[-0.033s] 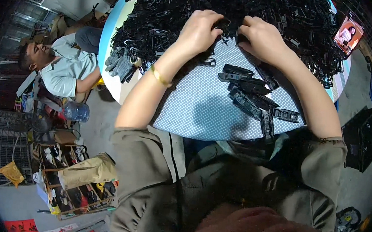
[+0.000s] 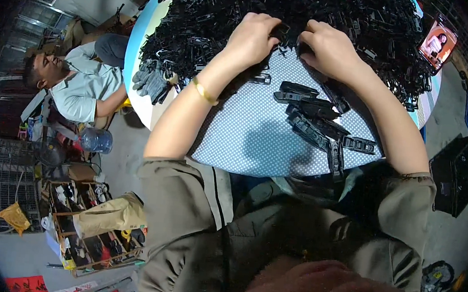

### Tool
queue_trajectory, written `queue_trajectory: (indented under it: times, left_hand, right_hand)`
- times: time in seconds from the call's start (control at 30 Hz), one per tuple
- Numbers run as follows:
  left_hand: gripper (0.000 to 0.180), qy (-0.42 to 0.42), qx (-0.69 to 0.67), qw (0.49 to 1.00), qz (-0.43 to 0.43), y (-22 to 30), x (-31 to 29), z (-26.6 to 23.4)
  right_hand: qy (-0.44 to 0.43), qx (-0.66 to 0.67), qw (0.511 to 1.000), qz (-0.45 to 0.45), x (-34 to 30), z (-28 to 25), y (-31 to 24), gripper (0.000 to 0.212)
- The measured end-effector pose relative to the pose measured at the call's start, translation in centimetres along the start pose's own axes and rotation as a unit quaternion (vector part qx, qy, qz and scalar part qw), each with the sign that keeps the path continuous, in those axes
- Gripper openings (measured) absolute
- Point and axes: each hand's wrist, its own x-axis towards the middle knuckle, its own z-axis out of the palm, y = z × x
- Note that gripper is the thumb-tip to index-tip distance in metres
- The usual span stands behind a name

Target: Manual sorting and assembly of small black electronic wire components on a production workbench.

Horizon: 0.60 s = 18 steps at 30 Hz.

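Note:
A large heap of small black plastic parts [image 2: 201, 16] covers the far half of the table. At its near edge, my left hand [image 2: 251, 39] is closed, thumb against fingers, around a black plastic part [image 2: 280, 30]. To its right, my right hand [image 2: 332, 49] curls its fingers at the heap's edge; dark parts lie at its fingertips, and I cannot make out what it grips. Several longer black plastic clips [image 2: 309, 128] lie loosely stacked on the white dotted table cover [image 2: 226, 139], nearer to me. One small part [image 2: 261, 79] rests beside my left wrist.
A grey glove [image 2: 150, 83] lies at the table's left edge. A phone [image 2: 438, 44] with a lit screen leans at the far right. Another person [image 2: 79, 83] sits to the left, near a water bottle [image 2: 96, 140] and a shelf rack [image 2: 102, 251]. A black case [image 2: 458, 173] stands at right.

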Motion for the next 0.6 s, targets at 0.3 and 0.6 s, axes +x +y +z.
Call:
queue_trajectory:
  times: [0.3,0.6]
  left_hand:
    - [0.037,-0.004,0.043,0.997,-0.058,-0.6,1.3,1.7]
    - [0.022,0.127,-0.075,0.983,-0.111,1.1,-1.5,-0.5]
  right_hand:
    - [0.11,0.241,0.961,0.082,0.5,0.2,2.1,0.027]
    - [0.091,0.502,0.844,0.165,0.8,-0.9,2.2,0.034]
